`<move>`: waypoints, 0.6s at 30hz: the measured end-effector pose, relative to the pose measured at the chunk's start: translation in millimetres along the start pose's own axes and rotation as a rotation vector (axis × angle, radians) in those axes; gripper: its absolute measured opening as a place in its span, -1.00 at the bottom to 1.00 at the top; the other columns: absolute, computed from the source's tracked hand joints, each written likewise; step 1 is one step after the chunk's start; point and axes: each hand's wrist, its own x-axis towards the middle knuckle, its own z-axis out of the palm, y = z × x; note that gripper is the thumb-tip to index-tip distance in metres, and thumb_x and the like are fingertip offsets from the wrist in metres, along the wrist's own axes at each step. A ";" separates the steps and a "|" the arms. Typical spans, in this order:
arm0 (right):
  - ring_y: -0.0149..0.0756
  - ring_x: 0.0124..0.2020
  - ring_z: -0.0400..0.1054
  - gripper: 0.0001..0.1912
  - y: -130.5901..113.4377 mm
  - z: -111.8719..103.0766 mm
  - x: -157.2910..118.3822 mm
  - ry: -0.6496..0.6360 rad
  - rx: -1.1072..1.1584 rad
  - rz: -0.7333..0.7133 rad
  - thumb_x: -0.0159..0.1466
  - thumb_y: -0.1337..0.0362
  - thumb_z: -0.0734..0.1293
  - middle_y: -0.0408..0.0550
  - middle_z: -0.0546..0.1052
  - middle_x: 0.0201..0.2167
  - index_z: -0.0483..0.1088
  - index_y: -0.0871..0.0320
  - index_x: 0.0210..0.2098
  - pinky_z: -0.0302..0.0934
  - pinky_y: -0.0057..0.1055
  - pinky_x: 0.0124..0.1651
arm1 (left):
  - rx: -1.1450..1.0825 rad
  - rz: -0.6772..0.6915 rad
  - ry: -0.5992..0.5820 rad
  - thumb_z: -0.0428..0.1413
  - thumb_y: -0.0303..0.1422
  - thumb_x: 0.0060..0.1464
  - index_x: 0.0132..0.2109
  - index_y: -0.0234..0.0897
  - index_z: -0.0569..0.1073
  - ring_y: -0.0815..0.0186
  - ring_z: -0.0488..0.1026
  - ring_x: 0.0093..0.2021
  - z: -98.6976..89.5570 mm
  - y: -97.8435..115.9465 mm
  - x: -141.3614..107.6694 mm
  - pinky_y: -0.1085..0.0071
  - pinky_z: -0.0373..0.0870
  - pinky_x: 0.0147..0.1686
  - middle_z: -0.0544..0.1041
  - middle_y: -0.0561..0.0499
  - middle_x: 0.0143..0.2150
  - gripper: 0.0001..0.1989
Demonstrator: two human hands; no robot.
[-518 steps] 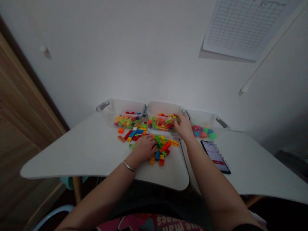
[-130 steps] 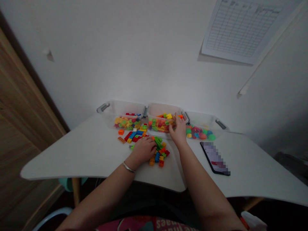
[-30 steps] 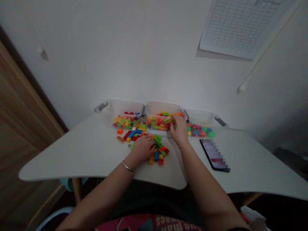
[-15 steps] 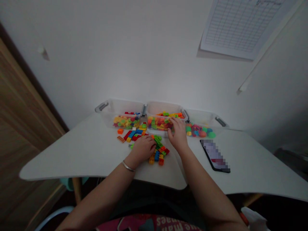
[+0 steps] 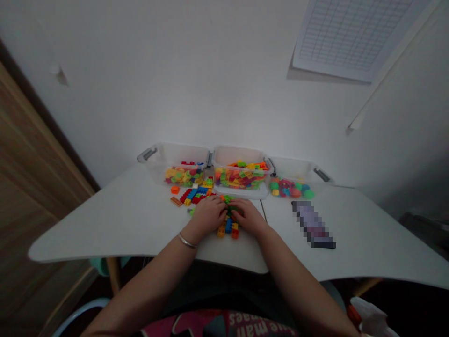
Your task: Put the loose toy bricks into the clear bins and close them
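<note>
Fingers of the left hand [image 5: 210,213] and the right hand [image 5: 248,216] curl narrowly over a heap of loose bricks [image 5: 228,225], on the person's side of the middle box [image 5: 240,154]; the hands hide what lies beneath, so I cannot tell whether either one grips a brick. More pieces spread leftward from the heap, in front and to the left of the middle box. Pieces under the palms could skid if pressed sideways, and those farthest from the middle box lie nearest the table's front edge, so a sweep toward the person might send them to the floor. Bricks inside the middle box sit heaped loosely, so a knock against its front wall could shake some over. The left box [image 5: 184,152] and the right box [image 5: 293,168] stand close on either side of it, so a bump might pass along the row. The phone [image 5: 313,224], to the right of the middle box and nearer the person, could be nudged by the right forearm. No brand shows on any box. The sheet [image 5: 343,42] on the wall, above and right of the middle box, carries a printed grid, too faint to read. Below the middle box, the shirt [image 5: 210,324] bears pale lettering; "man" seems legible, the rest uncertain. The phone's screen is pixelated.
</note>
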 end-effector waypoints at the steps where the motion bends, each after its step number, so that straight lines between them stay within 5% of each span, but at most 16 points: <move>1: -0.19 0.08 0.38 -0.68 0.7 1.3 -1.5 -0.001 -0.008 0.005 0.22 0.38 0.30 -0.01 0.55 0.01 0.51 0.05 -0.05 0.22 -0.13 0.20 | -0.002 0.001 0.002 0.06 -0.36 0.19 -0.20 -0.28 0.56 0.16 0.44 -0.07 0.1 -0.1 0.0 0.21 0.38 -0.01 0.57 -0.11 -0.21 -0.81; 11: -0.19 0.06 0.37 -0.68 19.3 2.7 2.6 0.092 -0.089 0.079 0.22 0.42 0.28 0.00 0.55 -0.02 0.49 0.10 -0.06 0.23 -0.17 0.19 | 0.020 0.004 -0.018 0.05 -0.35 0.20 -0.25 -0.29 0.55 0.16 0.45 -0.09 -2.1 0.8 -0.1 0.20 0.38 0.01 0.57 -0.11 -0.21 -0.81; 18: -0.11 -0.03 0.37 -0.71 5.8 -4.1 -2.8 0.174 -0.198 0.165 0.21 0.39 0.25 0.07 0.54 -0.11 0.49 0.14 -0.11 0.26 -0.16 0.10 | 0.008 0.006 -0.008 0.07 -0.36 0.19 -0.26 -0.29 0.55 0.16 0.45 -0.08 -2.6 1.2 0.1 0.20 0.38 0.02 0.57 -0.12 -0.20 -0.83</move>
